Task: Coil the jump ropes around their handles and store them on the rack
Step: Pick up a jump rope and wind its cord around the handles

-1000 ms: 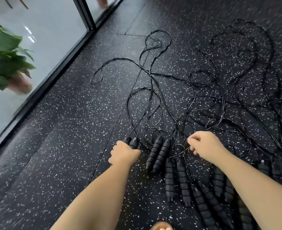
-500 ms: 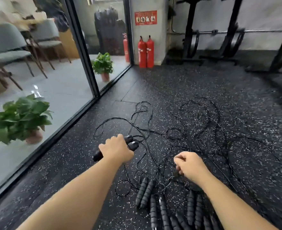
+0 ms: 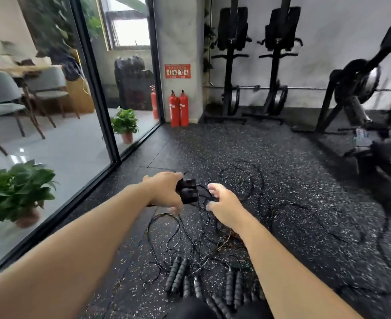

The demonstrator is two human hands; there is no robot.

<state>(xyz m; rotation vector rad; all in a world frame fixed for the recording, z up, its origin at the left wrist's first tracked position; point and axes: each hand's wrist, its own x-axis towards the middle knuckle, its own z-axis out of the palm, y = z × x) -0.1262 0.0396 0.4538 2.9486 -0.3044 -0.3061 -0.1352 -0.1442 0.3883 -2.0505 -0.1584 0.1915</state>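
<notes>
— Above the speckled floor (image 3: pixel 247 146), what is each hand doing?
— Left hand (image 3: pixel 164 191) grips a pair of black handles (image 3: pixel 187 191) held side by side, their ends pointing toward the right hand; its fingers curl round them, though motion blur softens the fingertips. Right hand (image 3: pixel 222 202) hangs just beside those handles with fingers loosely spread and a little bent. A thin cord (image 3: pixel 205 194) runs out of the handles and passes at its fingers; whether they pinch it, I cannot tell.
— Where is the rest of the rope?
— Cord from the held pair drops to the floor and joins a tangle of ropes (image 3: pixel 190 240) lying between the two forearms. More loops spread to the right across the mat.
— And the other handles?
— Several ribbed pairs (image 3: pixel 177 273) lie on the floor near the bottom edge, below the tangle, lined up roughly side by side. Another pair (image 3: pixel 233 286) lies right of them, by the right forearm.
— What else is around?
— Left, a glass wall (image 3: pixel 51 134) with potted plants (image 3: pixel 17 194) behind it. Two red extinguishers (image 3: pixel 179 109) stand in the far corner. Black gym machines (image 3: pixel 254 65) stand along the back wall, well apart from the ropes.
</notes>
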